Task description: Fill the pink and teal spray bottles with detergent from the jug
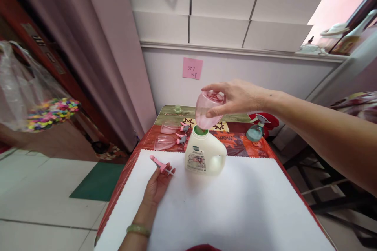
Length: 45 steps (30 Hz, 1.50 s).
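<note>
My right hand (232, 96) grips a clear pink spray bottle (206, 111) turned upside down, its neck down at the green-rimmed mouth of a cream detergent jug (203, 157). Whether the neck sits inside the mouth or just above it, I cannot tell. The jug stands upright on the white mat, handle to the right. Left of it, low over the mat, my left hand (160, 184) is closed around a pink spray trigger head (159, 163) with a thin pale tube. Two more pink spray bottles (166, 142) with grey and pink heads lie on their sides behind.
A green cap (178, 108) rests at the table's back left. A teal spray bottle (255, 131) is at the back right. The white mat (224, 211) covers the table's front. Beyond the table is a wall with a pink note (192, 68). A plastic bag (44, 98) hangs at left.
</note>
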{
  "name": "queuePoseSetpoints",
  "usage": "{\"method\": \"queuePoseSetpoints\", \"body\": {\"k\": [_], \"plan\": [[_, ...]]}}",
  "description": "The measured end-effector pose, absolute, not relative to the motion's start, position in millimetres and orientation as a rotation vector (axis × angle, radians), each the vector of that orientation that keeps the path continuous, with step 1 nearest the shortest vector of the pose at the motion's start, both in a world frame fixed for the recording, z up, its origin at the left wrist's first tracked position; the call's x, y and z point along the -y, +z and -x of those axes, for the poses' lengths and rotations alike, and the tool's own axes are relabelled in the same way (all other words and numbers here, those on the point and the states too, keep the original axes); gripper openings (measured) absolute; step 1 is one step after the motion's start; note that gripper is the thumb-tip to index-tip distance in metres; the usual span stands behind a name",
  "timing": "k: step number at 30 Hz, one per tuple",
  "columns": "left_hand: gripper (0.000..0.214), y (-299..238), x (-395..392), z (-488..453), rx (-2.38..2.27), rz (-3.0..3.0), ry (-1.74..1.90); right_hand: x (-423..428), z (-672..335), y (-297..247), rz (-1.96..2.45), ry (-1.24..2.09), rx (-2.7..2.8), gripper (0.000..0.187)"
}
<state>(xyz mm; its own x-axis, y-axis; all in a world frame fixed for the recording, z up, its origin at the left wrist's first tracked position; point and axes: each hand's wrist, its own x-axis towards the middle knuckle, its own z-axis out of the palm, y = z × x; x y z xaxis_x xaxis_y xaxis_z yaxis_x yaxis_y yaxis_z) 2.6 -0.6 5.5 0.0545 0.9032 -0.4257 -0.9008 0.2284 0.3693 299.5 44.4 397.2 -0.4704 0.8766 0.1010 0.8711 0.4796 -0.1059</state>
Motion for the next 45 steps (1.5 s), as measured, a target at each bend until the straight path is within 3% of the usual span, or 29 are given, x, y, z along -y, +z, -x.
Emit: {"method": "queuePoseSetpoints", "body": {"k": [27,31,37,42,45], "plan": [[0.036,3,-1,-1,-0.625,-0.018,1.360,-43,-316,387,1.517,0.143,2.479,0.079],[0.037,7,0,-2,-0.612,-0.024,1.359,-38,-342,364,1.500,0.392,2.257,0.076],[0.036,36,-1,0,-0.568,-0.047,1.416,-25,-377,292,1.307,1.060,1.611,0.063],[0.033,107,-9,-3,-0.479,-0.129,1.535,0,-377,225,1.092,1.413,1.071,0.044],[0.036,160,-10,-17,-0.466,-0.186,1.646,24,-365,191,1.002,1.479,0.904,0.043]]}}
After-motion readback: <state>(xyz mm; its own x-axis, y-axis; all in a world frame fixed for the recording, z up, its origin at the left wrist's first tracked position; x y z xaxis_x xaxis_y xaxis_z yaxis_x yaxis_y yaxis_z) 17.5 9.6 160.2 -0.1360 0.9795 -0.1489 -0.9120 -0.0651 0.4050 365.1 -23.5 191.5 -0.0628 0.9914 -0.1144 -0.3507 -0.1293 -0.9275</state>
